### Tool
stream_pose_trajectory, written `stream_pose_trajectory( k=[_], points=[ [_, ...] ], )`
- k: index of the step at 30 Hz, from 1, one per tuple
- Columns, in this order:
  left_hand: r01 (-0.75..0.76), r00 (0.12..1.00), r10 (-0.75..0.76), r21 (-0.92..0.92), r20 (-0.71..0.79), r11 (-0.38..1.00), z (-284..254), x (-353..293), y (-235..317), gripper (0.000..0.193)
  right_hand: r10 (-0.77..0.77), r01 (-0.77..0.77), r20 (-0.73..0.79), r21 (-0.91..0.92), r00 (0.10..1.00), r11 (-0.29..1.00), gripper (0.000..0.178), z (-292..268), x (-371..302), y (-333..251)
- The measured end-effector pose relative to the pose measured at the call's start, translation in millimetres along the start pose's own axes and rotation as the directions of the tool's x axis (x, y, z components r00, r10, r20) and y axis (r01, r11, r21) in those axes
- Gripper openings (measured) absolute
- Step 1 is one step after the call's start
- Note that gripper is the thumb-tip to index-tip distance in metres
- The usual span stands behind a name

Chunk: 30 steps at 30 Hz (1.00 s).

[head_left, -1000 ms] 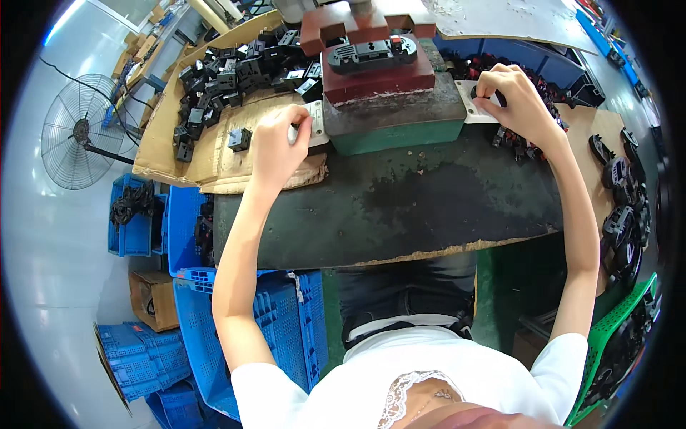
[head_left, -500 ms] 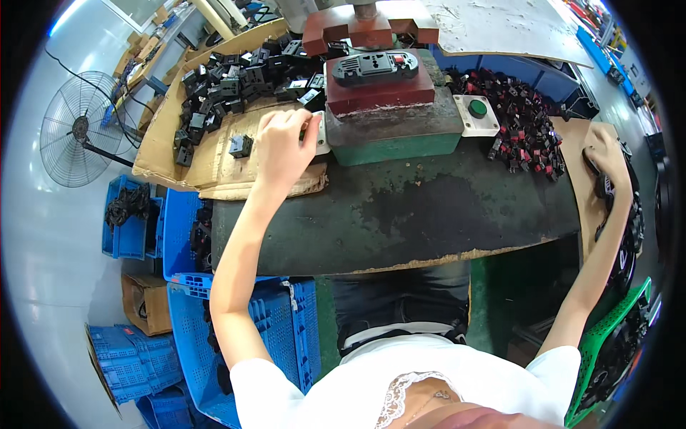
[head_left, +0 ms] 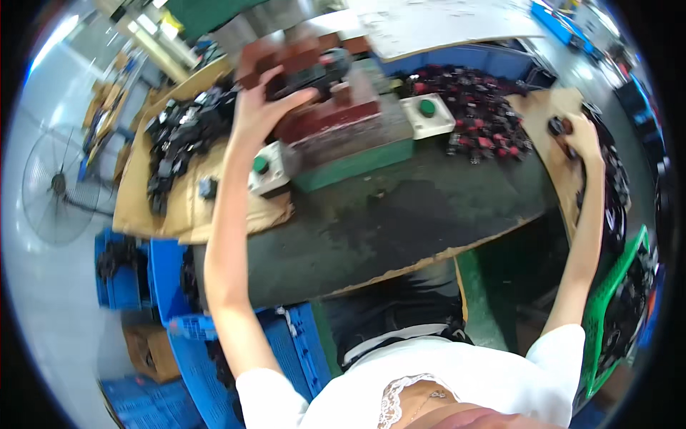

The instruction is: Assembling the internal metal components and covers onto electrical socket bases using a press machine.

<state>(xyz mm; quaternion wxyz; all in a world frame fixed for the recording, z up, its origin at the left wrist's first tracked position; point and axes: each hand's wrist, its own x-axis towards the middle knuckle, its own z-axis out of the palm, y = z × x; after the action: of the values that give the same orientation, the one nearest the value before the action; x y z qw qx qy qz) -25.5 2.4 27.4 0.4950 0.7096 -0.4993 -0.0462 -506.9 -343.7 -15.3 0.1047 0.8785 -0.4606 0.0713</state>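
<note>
On the dark red block (head_left: 336, 121) of the press lies a black plastic housing (head_left: 312, 80), blurred by motion. My left hand (head_left: 257, 118) reaches over its left end, thumb on the near side and fingers on the far side, seemingly gripping it. Directly above and behind stand the press's reddish-brown upper blocks (head_left: 296, 53). Far to the right, my right hand (head_left: 586, 139) has its fingers curled round a dark plastic part (head_left: 560, 127) above the cardboard. More black parts (head_left: 614, 179) are heaped beside that hand.
Green push buttons on white boxes (head_left: 426, 109) flank the press. Black socket-like pieces (head_left: 186, 125) fill a cardboard tray at left; red-and-black pieces (head_left: 479, 114) are piled at right. Blue crates (head_left: 307, 343) stand low left, a green basket (head_left: 597, 322) low right. A fan (head_left: 57, 182) stands far left.
My left hand has moved from above the cardboard tray to the housing on the red block. My right hand now has a dark part in its fingers. The whole view has turned.
</note>
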Motion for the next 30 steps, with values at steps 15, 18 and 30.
stream_pose_trajectory(
  k=[15,18,30],
  points=[
    [-0.17,0.962,0.218,0.266,-0.164,0.949,-89.2,-108.6,3.2,0.057,0.17,-0.09,0.254,-0.298,0.952,0.95,0.042,-13.7,25.7,-34.9],
    [-0.153,0.942,0.265,0.438,-0.206,0.886,-95.8,-123.5,5.1,0.055,-0.055,0.051,-0.009,-0.278,0.998,0.959,0.042,30.6,25.9,-11.3],
    [-0.127,0.932,0.237,0.364,-0.275,0.923,-108.8,-156.6,1.3,0.055,0.143,-0.192,-0.215,-0.229,0.966,0.954,0.034,76.0,44.3,54.2]
  ],
)
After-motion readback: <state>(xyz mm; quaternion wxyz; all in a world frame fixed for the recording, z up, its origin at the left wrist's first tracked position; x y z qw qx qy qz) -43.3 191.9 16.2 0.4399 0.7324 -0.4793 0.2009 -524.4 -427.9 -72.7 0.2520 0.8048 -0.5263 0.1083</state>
